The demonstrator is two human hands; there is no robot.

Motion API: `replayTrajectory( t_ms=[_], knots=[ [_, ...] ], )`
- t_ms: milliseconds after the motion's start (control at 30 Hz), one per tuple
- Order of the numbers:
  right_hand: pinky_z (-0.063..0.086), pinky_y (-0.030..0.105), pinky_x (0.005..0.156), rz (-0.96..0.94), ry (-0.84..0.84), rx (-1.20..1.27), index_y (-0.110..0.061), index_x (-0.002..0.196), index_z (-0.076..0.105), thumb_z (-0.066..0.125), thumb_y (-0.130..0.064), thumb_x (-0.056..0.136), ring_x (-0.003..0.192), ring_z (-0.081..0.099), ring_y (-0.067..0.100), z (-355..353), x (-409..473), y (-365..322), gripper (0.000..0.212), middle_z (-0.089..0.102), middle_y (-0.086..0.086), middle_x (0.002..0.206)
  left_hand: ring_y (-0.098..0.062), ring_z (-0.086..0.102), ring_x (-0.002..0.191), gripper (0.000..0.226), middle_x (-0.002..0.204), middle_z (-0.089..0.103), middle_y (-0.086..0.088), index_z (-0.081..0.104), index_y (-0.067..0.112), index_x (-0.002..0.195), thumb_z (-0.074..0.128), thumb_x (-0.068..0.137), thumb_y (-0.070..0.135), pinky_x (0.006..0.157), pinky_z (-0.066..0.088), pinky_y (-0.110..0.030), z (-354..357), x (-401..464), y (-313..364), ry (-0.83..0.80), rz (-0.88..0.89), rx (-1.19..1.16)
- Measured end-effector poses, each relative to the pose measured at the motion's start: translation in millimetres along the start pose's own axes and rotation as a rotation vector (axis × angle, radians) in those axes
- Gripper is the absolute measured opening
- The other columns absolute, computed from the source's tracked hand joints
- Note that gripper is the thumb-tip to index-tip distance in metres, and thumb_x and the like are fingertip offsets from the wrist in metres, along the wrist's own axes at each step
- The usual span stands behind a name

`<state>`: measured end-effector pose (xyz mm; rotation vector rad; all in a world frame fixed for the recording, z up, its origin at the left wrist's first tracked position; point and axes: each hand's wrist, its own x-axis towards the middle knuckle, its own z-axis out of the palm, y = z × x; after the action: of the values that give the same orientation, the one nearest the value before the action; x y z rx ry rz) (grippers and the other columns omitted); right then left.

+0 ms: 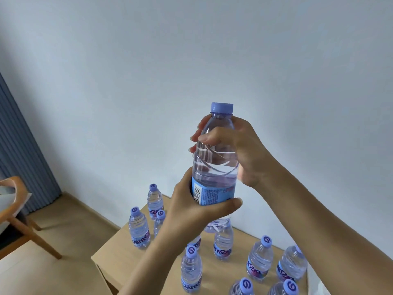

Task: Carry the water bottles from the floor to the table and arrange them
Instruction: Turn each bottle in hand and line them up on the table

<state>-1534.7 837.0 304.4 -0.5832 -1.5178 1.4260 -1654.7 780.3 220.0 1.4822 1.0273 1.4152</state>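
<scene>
Standing upright on light wooden table (119, 248): small clear plastic bottles with lilac caps (191, 271), spaced apart, likely leaving gaps for more. Above them, being held upright in the air: clear plastic water bottle with blue label and lilac cap (215, 167). Left hand (191, 207) wrapping label, thumb across front; right hand (240, 150) curling round shoulder, probably steadying. Far left: wooden chair (19, 222).
</scene>
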Motion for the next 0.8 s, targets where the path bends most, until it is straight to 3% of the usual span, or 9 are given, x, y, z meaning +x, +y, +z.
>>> replayTrajectory(
  t_ms=[133, 300, 400, 533, 600, 700, 800],
  knots=[
    [0.059, 0.042, 0.078, 0.029, -0.058, 0.079, -0.011, 0.084, 0.065, 0.064, -0.005, 0.068, 0.077, 0.071, 0.03, -4, 1, -1, 0.017, 0.07, 0.01, 0.083, -0.021, 0.072, 0.083, 0.05, 0.092, 0.074, -0.003, 0.066, 0.031, 0.096, 0.088, 0.052, 0.035, 0.07, 0.055, -0.025, -7, 2, 2, -0.132, -0.07, -0.068],
    [0.059, 0.043, 0.083, 0.038, -0.084, 0.063, -0.012, 0.095, 0.065, 0.068, -0.011, 0.073, 0.088, 0.072, 0.032, -5, 2, -5, 0.022, 0.072, 0.012, 0.095, -0.017, 0.072, 0.076, 0.045, 0.086, 0.074, -0.002, 0.068, 0.028, 0.093, 0.087, 0.052, 0.031, 0.064, 0.055, -0.021, -4, 2, 2, -0.087, -0.036, -0.1],
    [0.058, 0.036, 0.078, -0.044, 0.046, -0.096, -0.015, 0.094, 0.066, 0.074, -0.018, 0.076, 0.086, 0.069, 0.024, 0, 2, -11, 0.02, 0.069, 0.018, 0.096, -0.018, 0.073, 0.073, 0.051, 0.084, 0.074, -0.003, 0.066, 0.019, 0.099, 0.088, 0.053, 0.028, 0.062, 0.055, -0.021, 0, 2, 4, -0.027, -0.013, -0.13],
    [0.056, 0.026, 0.063, -0.107, 0.169, -0.199, -0.023, 0.087, 0.069, 0.083, -0.028, 0.074, 0.083, 0.073, 0.026, 7, -1, -14, 0.02, 0.068, 0.0, 0.088, -0.012, 0.072, 0.071, 0.05, 0.084, 0.074, 0.004, 0.063, 0.018, 0.101, 0.091, 0.06, 0.011, 0.058, 0.053, -0.015, 4, 3, 9, 0.042, 0.074, -0.067],
    [0.058, 0.031, 0.063, -0.118, 0.188, -0.182, -0.022, 0.081, 0.067, 0.083, -0.024, 0.074, 0.08, 0.072, 0.032, 7, -2, -15, 0.018, 0.066, 0.002, 0.083, -0.011, 0.072, 0.072, 0.049, 0.085, 0.074, 0.005, 0.062, 0.02, 0.101, 0.09, 0.062, 0.01, 0.058, 0.053, -0.014, 7, 3, 11, 0.041, 0.09, -0.055],
    [0.06, 0.035, 0.068, -0.115, 0.186, -0.149, -0.021, 0.077, 0.066, 0.078, -0.012, 0.075, 0.076, 0.069, 0.026, 6, -3, -20, 0.015, 0.066, 0.003, 0.078, -0.009, 0.071, 0.075, 0.053, 0.087, 0.073, 0.007, 0.061, 0.021, 0.104, 0.091, 0.06, 0.012, 0.06, 0.053, -0.014, 9, 3, 14, 0.015, 0.094, -0.045],
    [0.06, 0.044, 0.08, -0.086, 0.14, -0.123, -0.02, 0.078, 0.067, 0.077, -0.011, 0.071, 0.076, 0.071, 0.024, 1, -4, -23, 0.015, 0.068, 0.006, 0.08, -0.011, 0.072, 0.082, 0.057, 0.092, 0.073, 0.006, 0.061, 0.028, 0.104, 0.091, 0.056, 0.023, 0.064, 0.055, -0.017, 9, 1, 13, -0.056, 0.079, -0.069]
  ],
)
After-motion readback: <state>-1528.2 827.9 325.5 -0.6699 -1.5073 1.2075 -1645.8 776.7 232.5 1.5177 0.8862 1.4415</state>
